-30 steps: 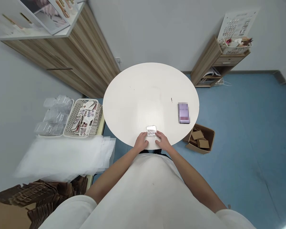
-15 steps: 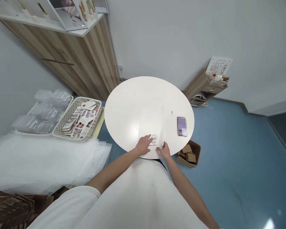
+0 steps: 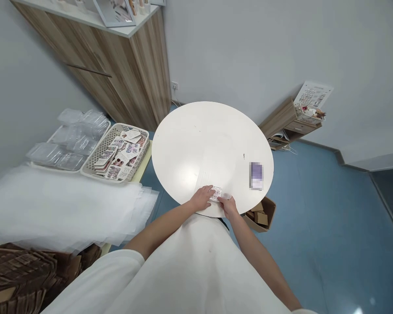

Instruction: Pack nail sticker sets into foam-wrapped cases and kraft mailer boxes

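Observation:
A small clear plastic case with pinkish pieces inside lies near the front edge of the round white table. My left hand grips its left side, fingers over the top and thumb at the near edge. Beneath the case, a translucent plastic wrap spreads flat on the tabletop, hard to tell from the white surface. My right hand is closed in a pinch at the case's right side, on a raised fold of this wrap. The right fingertips are partly hidden.
A purple, pixelated object lies on the table's right. Below that edge stands a carton of brown boxes. On the left are a basket of printed cards, clear plastic cases and white sheets. A wooden cabinet stands behind.
My right hand has moved up to the case's right edge, bringing a fold of the wrap with it. My left hand stays on the case. The whole view has shifted slightly.

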The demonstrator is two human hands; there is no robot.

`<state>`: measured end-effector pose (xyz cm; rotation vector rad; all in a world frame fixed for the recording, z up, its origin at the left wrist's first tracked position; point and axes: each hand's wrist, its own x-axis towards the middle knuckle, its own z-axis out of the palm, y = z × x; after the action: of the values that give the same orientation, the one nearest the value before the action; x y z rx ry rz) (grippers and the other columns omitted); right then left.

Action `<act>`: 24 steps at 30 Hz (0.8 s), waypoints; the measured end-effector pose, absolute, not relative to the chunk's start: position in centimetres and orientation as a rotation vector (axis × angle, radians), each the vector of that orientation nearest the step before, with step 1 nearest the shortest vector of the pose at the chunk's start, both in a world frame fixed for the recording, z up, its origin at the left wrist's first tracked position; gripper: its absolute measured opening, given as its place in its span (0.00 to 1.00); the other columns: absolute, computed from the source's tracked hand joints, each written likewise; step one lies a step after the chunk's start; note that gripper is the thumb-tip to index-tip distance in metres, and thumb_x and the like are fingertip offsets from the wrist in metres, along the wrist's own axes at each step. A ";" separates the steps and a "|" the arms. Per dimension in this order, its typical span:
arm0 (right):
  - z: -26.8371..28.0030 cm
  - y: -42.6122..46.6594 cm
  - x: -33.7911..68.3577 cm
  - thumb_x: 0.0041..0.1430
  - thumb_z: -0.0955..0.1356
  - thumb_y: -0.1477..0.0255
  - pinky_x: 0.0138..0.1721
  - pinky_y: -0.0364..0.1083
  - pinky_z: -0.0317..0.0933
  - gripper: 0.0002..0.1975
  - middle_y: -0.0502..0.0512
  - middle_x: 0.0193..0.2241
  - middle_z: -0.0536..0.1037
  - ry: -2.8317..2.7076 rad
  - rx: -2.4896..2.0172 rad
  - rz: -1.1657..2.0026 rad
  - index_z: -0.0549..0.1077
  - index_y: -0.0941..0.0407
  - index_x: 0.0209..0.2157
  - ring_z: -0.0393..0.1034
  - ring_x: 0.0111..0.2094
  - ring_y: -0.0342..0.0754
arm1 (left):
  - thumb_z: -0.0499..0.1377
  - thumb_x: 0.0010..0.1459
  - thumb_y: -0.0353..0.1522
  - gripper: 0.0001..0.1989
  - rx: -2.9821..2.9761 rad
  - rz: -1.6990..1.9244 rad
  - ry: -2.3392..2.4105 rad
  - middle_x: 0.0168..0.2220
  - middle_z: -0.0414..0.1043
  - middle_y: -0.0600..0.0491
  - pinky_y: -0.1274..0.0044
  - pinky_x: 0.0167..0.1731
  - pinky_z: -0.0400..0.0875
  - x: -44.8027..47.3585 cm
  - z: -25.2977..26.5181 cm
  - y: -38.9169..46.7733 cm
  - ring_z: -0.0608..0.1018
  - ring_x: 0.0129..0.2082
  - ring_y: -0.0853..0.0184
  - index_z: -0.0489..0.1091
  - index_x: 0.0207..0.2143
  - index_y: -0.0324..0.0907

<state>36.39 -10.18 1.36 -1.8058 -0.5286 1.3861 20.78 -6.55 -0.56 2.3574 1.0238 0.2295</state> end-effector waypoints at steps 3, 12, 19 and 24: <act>1.4 -9.8 36.6 0.37 0.71 0.74 0.21 0.38 0.62 0.14 0.49 0.23 0.72 -0.437 -1.700 1.527 0.68 0.57 0.30 0.64 0.21 0.39 | 0.61 0.43 0.34 0.34 2.422 0.248 1.046 0.57 0.49 0.43 0.66 0.49 0.53 20.3 -0.4 -6.7 0.55 0.56 0.55 0.52 0.52 0.42; 1.1 -10.3 36.6 0.39 0.71 0.72 0.23 0.39 0.63 0.10 0.50 0.24 0.72 -0.288 -1.589 1.575 0.68 0.57 0.27 0.65 0.23 0.41 | 0.45 0.57 0.24 0.14 2.691 0.298 0.921 0.40 0.66 0.49 0.72 0.41 0.59 19.2 -0.1 -6.7 0.68 0.41 0.66 0.61 0.43 0.43; 2.8 -13.1 37.4 0.49 0.64 0.59 0.46 0.50 0.57 0.34 0.62 0.52 0.57 -0.872 -2.003 0.608 0.49 0.55 0.54 0.59 0.48 0.51 | 0.45 0.55 0.24 0.14 2.585 0.325 0.946 0.42 0.66 0.50 0.73 0.40 0.61 18.5 0.6 -6.6 0.68 0.40 0.66 0.61 0.43 0.44; 2.8 -13.7 37.6 0.46 0.67 0.63 0.51 0.58 0.49 0.34 0.62 0.54 0.57 -1.961 -1.837 0.485 0.53 0.55 0.54 0.50 0.54 0.58 | 0.46 0.56 0.27 0.13 2.490 0.296 0.895 0.40 0.66 0.51 0.74 0.38 0.62 18.8 2.0 -6.7 0.69 0.39 0.67 0.61 0.44 0.45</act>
<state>37.57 -13.73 2.81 -1.8371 -1.9606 0.4848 18.83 -6.72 1.95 2.4905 0.8952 0.2964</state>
